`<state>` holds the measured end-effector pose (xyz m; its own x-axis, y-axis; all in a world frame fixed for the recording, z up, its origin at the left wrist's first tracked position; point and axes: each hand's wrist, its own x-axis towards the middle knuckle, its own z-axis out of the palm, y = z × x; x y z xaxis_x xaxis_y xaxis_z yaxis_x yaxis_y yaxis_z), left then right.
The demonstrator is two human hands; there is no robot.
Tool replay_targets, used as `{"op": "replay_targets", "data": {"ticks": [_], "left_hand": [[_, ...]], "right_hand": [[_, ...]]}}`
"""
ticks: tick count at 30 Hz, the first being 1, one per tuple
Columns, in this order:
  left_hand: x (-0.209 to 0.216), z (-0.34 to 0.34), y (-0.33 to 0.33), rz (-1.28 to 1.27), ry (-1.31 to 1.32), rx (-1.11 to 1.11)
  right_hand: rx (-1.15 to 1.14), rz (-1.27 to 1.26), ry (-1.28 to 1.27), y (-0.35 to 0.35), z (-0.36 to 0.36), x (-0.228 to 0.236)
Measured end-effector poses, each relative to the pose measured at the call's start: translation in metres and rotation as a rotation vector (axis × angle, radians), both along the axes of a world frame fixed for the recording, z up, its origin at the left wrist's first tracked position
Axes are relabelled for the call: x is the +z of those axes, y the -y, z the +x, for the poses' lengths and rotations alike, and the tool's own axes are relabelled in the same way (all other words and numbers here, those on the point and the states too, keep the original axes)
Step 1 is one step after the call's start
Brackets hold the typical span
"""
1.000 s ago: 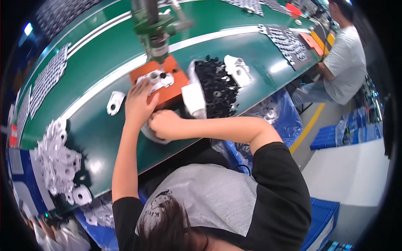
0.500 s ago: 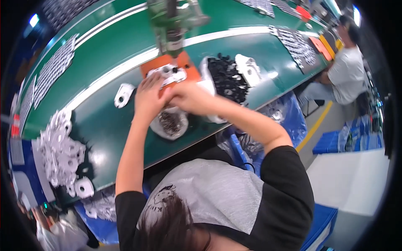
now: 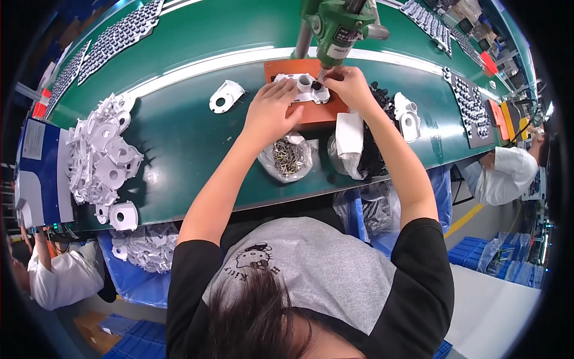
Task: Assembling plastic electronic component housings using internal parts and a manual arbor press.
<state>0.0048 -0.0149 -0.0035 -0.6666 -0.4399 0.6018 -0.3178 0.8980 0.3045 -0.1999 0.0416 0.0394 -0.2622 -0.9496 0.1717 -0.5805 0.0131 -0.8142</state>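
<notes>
Clock taken from mid-view. Bench top (image 3: pixel 179 161): green, smooth, glossy, catching light. 12 o'clock, block (image 3: pixel 323 115): orange, smooth; white housing (image 3: pixel 307 96) on it looks moulded plastic, satin. 1 o'clock, press (image 3: pixel 330 30): metal, green gloss paint. Near centre, screws (image 3: pixel 287 158): shiny metal; bag (image 3: pixel 306 160): crinkled clear plastic. 8 o'clock, liner (image 3: pixel 140 288): glossy blue film. 6 o'clock, shirt (image 3: pixel 326 263): matt grey cloth.

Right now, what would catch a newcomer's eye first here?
The green machine head draws the eye first, above the orange block. The left hand lies on a white part there; the right hand is just beneath the machine head. Next comes the heap of white parts at the left of the green table.
</notes>
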Motion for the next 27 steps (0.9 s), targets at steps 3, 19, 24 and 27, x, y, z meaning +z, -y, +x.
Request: {"op": "replay_targets", "data": {"ticks": [3,19,24,27], "left_hand": [[0.001,0.000,0.000,0.012,-0.010,-0.008],[0.001,-0.002,-0.002,0.029,-0.009,0.004],[0.003,-0.003,-0.002,0.040,-0.007,0.005],[0.003,-0.002,-0.002,0.063,0.020,0.001]], "right_hand": [[0.001,0.008,-0.015,-0.002,-0.001,0.004],[0.094,0.041,0.176,0.011,-0.020,-0.009],[0.109,0.065,0.122,0.012,-0.019,-0.004],[0.137,0.041,0.152,0.014,-0.023,-0.010]]}}
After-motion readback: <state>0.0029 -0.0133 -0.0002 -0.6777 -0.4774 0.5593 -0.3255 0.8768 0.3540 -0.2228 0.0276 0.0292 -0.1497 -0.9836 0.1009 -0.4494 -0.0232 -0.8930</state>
